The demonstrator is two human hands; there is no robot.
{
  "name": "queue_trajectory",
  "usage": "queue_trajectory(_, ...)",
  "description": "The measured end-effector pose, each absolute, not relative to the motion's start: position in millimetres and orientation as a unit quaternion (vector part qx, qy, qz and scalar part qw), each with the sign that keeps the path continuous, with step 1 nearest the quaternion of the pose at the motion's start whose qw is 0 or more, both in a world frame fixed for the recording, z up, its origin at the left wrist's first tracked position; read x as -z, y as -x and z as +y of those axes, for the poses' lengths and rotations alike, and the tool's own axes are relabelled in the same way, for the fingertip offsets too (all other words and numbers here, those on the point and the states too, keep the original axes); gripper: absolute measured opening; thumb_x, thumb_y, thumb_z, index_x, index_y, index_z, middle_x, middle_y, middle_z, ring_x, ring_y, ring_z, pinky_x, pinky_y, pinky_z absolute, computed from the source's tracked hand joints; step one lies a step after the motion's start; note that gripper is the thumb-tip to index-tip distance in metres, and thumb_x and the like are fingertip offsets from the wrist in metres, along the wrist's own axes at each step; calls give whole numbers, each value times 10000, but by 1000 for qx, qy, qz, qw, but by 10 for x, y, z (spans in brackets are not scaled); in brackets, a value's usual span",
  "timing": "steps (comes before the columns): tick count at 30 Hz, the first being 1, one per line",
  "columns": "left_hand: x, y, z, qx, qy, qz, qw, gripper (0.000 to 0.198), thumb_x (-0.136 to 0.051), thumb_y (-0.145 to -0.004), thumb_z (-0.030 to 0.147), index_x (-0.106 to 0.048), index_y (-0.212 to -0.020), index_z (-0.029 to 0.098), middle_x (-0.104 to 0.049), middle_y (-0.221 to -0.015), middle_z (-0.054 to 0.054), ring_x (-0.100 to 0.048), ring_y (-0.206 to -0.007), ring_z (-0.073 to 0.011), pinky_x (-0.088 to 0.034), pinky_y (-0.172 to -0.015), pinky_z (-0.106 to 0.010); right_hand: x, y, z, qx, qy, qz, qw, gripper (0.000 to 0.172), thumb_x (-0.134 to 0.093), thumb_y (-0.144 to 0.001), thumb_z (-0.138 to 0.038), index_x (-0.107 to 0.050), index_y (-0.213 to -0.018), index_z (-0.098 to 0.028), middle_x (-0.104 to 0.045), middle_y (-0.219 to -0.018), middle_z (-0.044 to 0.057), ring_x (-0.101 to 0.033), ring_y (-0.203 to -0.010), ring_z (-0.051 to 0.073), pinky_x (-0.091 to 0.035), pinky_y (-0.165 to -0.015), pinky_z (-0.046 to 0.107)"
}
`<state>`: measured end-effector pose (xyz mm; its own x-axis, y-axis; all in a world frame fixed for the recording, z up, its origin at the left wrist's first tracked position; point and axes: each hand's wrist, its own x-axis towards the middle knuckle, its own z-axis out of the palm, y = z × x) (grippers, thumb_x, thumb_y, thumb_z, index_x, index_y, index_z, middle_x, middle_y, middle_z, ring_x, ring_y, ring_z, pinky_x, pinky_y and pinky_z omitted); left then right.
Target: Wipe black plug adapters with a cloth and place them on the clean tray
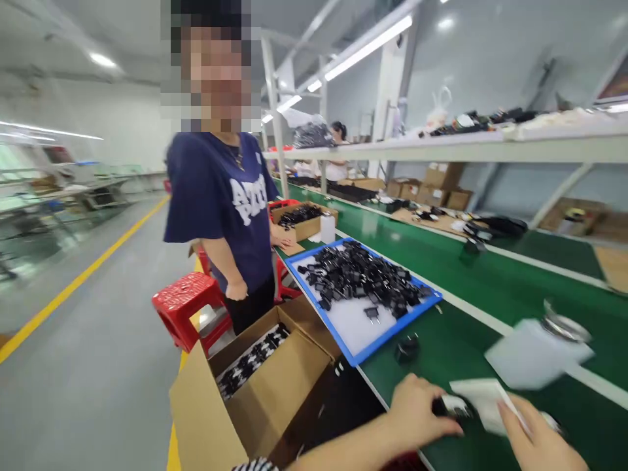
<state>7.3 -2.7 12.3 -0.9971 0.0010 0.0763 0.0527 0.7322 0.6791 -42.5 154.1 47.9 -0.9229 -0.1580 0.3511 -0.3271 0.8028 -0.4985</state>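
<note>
Lower right: our left hand [417,413] closes on a small black part [450,405] over the green belt [461,340]; our right hand [534,441] touches a white sheet [483,399] beside it, grip unclear; seemingly we pair them, which needs careful alignment; blue tray [392,335] mid-frame.

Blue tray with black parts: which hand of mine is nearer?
Left. The left hand, holding a black part, is just before the blue tray's near corner; the right hand is farther right.

Left hand [422,413] bare, right hand [536,439] bare with short plain nails, both at 5 o'clock, left forearm [343,448] uncovered, black-and-white striped sleeve [255,466] at 6 o'clock.
</note>
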Motion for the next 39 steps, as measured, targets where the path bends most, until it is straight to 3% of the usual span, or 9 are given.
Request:
queue_trajectory(7,-204,-90,-38,401,-21,-915,39,368,-632,-585,355,-589,-907,183,-561,-741,-26,-491,-723,-157,-387,-650,-243,-779,181,1379,-297,17,-949,103,307,-321,-716,-363,-519,-844,-167,-620,-726,96,-584,-656,232,-430,-543,290)
queue_trajectory(11,-168,-84,-27,404,-15,-913,51,361,-647,-576,305,-587,-911,184,-554,-739,-17,-495,-730,-141,-394,-673,-230,-516,39,1249,-286,-71,-948,119,320,-277,-780,-274,-497,-985,-167,-626,-798,92,-591,-682,216,-435,-555,288)
queue_trajectory(14,-157,-87,-23,392,-2,-917,65,259,-615,-606,224,-598,-860,179,-568,-707,-6,-494,-712,-134,-396,-660,-223,-300,-93,1081,-269,-181,-931,171,331,-259,-785,-193,-512,-990,-135,-591,-963,123,-539,-904,224,-422,-726,339)
queue_trajectory(19,-163,-84,-32,383,-4,-922,59,100,-530,-635,108,-608,-693,133,-576,-648,-32,-490,-689,-150,-390,-611,-228,-118,-220,920,-310,-225,-902,198,349,-256,-769,-136,-522,-993,-106,-567,-1019,137,-451,-1040,231,-232,-913,483)
queue_trajectory(21,-176,-74,-43,385,-5,-921,56,86,-563,-619,147,-610,-689,132,-575,-642,-35,-496,-681,-156,-391,-603,-234,-157,-219,968,-382,-206,-887,155,338,-278,-763,-167,-538,-975,-131,-572,-1017,118,-474,-1013,227,-221,-917,490)
queue_trajectory(25,-212,-42,-49,394,3,-918,38,248,-612,-603,267,-611,-829,165,-587,-675,-22,-515,-681,-157,-402,-614,-243,-334,-130,1269,-578,-77,-812,26,304,-395,-721,-339,-584,-872,-155,-620,-900,87,-559,-847,226,-398,-778,406)
queue_trajectory(29,-284,-82,-89,395,32,-918,-6,466,-631,-587,274,-530,-1024,149,-599,-877,-48,-528,-773,-156,-412,-700,-246,-463,-20,1693,-678,73,-732,-14,372,-505,-622,-455,-587,-829,-157,-628,-798,66,-575,-732,217,-450,-648,345)
queue_trajectory(35,-583,-90,-726,365,-78,-927,29,298,-543,-666,259,-553,-951,170,-609,-892,-24,-560,-735,-128,-424,-690,-230,-550,-56,1984,-344,161,-920,95,518,-458,-644,-372,-447,-1084,-99,-505,-1070,176,-451,-984,330,-348,-788,479)
queue_trajectory(39,-732,159,-1241,269,-193,-940,84,317,-511,-685,217,-526,-992,140,-585,-974,-67,-555,-807,-164,-411,-719,-260,-542,-139,1953,-327,168,-924,104,562,-382,-671,-391,-377,-1140,-83,-455,-1134,190,-444,-995,323,-368,-774,462)
